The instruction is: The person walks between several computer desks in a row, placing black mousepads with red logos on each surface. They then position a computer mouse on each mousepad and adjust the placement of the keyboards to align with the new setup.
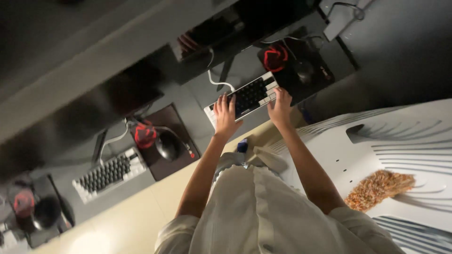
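Both hands rest flat on the keyboard (243, 97) at twelve o'clock: left hand (226, 114) and right hand (281, 107), fingers spread, grasping nothing; typing seems underway, mouse (303, 70) at one o'clock

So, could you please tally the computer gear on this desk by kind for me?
Keyboards: 2, one under both hands and one further along.
Mice: 3, at and.
Mouse pads: 3, at and.
Total: 8.
The left hand and right hand rest on the nearer keyboard.
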